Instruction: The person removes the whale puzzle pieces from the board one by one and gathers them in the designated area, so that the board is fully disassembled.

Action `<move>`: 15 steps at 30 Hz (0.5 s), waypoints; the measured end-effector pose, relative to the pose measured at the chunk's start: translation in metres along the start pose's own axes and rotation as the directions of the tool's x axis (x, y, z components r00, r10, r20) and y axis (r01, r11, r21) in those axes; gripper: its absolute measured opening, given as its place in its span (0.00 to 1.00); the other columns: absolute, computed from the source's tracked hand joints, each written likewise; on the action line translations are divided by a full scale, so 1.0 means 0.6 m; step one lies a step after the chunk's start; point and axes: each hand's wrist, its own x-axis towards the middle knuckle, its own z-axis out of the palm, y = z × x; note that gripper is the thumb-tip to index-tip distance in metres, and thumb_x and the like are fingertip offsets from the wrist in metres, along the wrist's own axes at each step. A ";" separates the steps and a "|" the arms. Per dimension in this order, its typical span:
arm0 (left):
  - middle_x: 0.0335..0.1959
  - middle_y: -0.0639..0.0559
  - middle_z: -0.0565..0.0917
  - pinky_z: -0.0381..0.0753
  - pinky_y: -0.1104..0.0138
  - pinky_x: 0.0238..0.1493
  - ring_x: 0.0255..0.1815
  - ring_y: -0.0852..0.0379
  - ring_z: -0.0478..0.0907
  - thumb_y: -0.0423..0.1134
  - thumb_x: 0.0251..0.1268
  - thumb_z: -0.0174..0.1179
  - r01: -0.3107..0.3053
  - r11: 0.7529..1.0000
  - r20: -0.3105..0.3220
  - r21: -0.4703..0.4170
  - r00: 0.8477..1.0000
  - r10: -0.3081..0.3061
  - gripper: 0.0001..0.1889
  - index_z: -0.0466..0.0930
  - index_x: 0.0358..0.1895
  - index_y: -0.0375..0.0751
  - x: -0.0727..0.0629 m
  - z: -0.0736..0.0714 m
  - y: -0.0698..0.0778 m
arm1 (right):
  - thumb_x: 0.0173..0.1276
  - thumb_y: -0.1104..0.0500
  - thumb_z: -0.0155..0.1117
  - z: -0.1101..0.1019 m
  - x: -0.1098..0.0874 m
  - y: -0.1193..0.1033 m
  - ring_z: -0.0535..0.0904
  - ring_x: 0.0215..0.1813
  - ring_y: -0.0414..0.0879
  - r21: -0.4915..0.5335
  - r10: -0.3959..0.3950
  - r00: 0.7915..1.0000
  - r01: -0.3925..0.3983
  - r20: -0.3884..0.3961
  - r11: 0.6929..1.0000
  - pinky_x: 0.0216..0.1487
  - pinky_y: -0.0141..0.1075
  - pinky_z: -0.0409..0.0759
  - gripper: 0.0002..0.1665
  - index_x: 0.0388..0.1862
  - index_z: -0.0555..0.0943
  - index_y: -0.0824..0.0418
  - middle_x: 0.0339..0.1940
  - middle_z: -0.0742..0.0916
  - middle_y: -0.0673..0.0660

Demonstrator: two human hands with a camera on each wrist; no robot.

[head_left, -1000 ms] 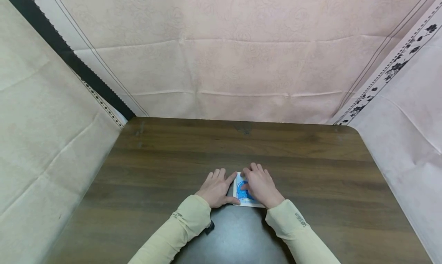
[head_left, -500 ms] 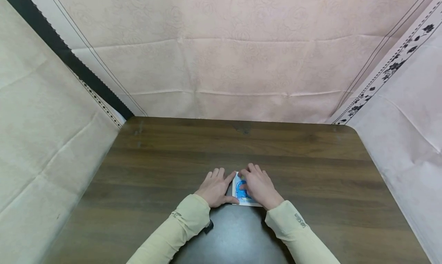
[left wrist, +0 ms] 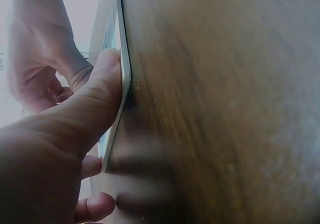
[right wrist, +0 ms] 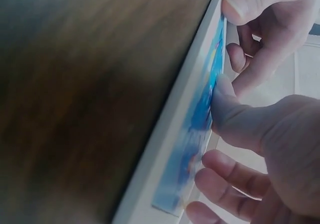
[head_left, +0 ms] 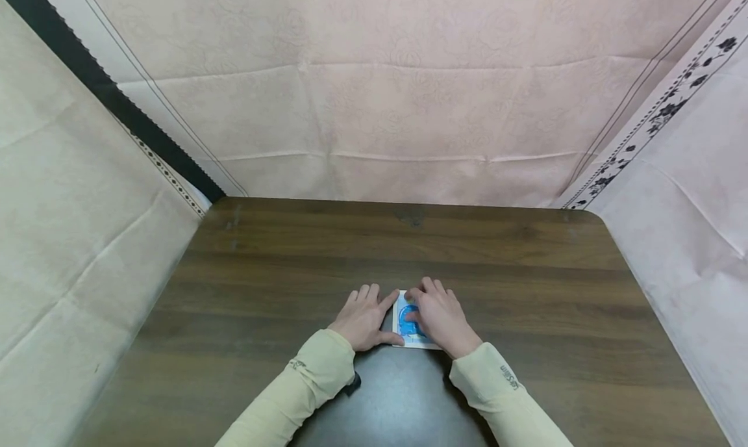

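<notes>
The thin, pale-edged board (head_left: 407,331) with a blue picture on its face lies on the table (head_left: 479,258) in front of you, between your two hands, near the lower middle of the head view. Part of its face is hidden under your right side.

Your left hand (head_left: 363,317) sits at the board's left side, back upward. Its thumb stretches rightward onto the near left corner, and its index finger reaches out toward the far left corner, so the two frame that edge in a wide V. The remaining fingers are spread and fairly straight over the tabletop, away from you. That hand is unclosed: it touches the board rather than wrapping it.

Your right hand (head_left: 442,316) comes over the board from the right, back upward, its fingers bent. In the right wrist view the thumb touches the blue face and the fingertips are bent down beside it, apart from the thumb. You cannot tell from these views whether anything is pinched there.

Both forearms angle inward from the bottom, in a pale left sleeve (head_left: 298,388) and right sleeve (head_left: 508,395). A small black object (head_left: 353,385) shows beside your left cuff. Beyond the table hangs pale, creased cloth (head_left: 403,115).
</notes>
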 end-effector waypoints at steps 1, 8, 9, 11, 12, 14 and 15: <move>0.41 0.50 0.67 0.59 0.66 0.38 0.40 0.54 0.59 0.79 0.51 0.50 0.000 1.000 0.001 0.002 1.000 0.000 0.52 0.59 0.75 0.51 0.000 -0.001 0.000 | 0.58 0.49 0.74 -0.001 0.000 -0.001 0.70 0.44 0.51 -0.002 -0.001 1.000 0.001 -0.001 1.000 0.44 0.49 0.73 0.23 0.51 0.85 0.56 0.42 0.77 0.54; 0.42 0.49 0.68 0.59 0.65 0.39 0.41 0.54 0.60 0.79 0.51 0.49 0.003 1.000 -0.002 0.018 1.000 -0.003 0.51 0.59 0.75 0.52 0.000 -0.004 0.000 | 0.57 0.49 0.75 -0.004 0.003 -0.005 0.71 0.42 0.51 -0.004 -0.009 1.000 0.009 -0.001 1.000 0.43 0.49 0.74 0.24 0.50 0.86 0.58 0.41 0.77 0.55; 0.42 0.49 0.68 0.59 0.66 0.39 0.40 0.54 0.60 0.79 0.51 0.49 0.002 1.000 -0.002 0.015 1.000 -0.002 0.51 0.59 0.75 0.52 0.000 -0.004 0.000 | 0.57 0.50 0.75 -0.003 0.004 -0.005 0.71 0.42 0.51 -0.006 -0.011 1.000 0.011 -0.005 1.000 0.44 0.49 0.75 0.23 0.50 0.85 0.59 0.41 0.77 0.55; 0.42 0.49 0.68 0.59 0.66 0.38 0.40 0.54 0.60 0.79 0.51 0.50 -0.003 1.000 -0.004 0.006 1.000 0.003 0.51 0.60 0.75 0.51 0.000 -0.003 0.001 | 0.57 0.51 0.75 -0.003 0.005 -0.004 0.71 0.43 0.51 -0.010 -0.018 1.000 0.018 -0.010 1.000 0.45 0.50 0.75 0.22 0.48 0.84 0.59 0.40 0.77 0.55; 0.42 0.49 0.69 0.59 0.66 0.38 0.39 0.54 0.60 0.79 0.51 0.50 -0.005 1.000 -0.006 0.001 1.000 0.005 0.51 0.60 0.75 0.51 0.000 -0.002 0.001 | 0.57 0.51 0.75 -0.002 0.005 -0.004 0.72 0.43 0.51 -0.011 -0.025 1.000 0.025 -0.010 1.000 0.45 0.50 0.75 0.21 0.47 0.84 0.59 0.40 0.77 0.55; 0.42 0.48 0.69 0.59 0.66 0.38 0.39 0.54 0.60 0.78 0.51 0.51 -0.007 1.000 -0.008 -0.001 1.000 0.007 0.51 0.60 0.75 0.50 -0.001 -0.002 0.002 | 0.58 0.53 0.75 0.000 0.006 -0.005 0.71 0.42 0.52 -0.009 -0.043 0.999 0.043 -0.006 0.999 0.44 0.50 0.75 0.18 0.44 0.82 0.59 0.39 0.76 0.55; 0.42 0.48 0.70 0.59 0.66 0.38 0.39 0.53 0.60 0.78 0.51 0.51 -0.007 1.000 -0.010 0.001 1.000 0.007 0.51 0.60 0.75 0.50 -0.001 -0.002 0.001 | 0.59 0.54 0.75 0.002 0.005 -0.006 0.71 0.42 0.51 -0.006 -0.052 0.999 0.052 -0.005 0.999 0.44 0.50 0.74 0.17 0.44 0.82 0.59 0.39 0.75 0.55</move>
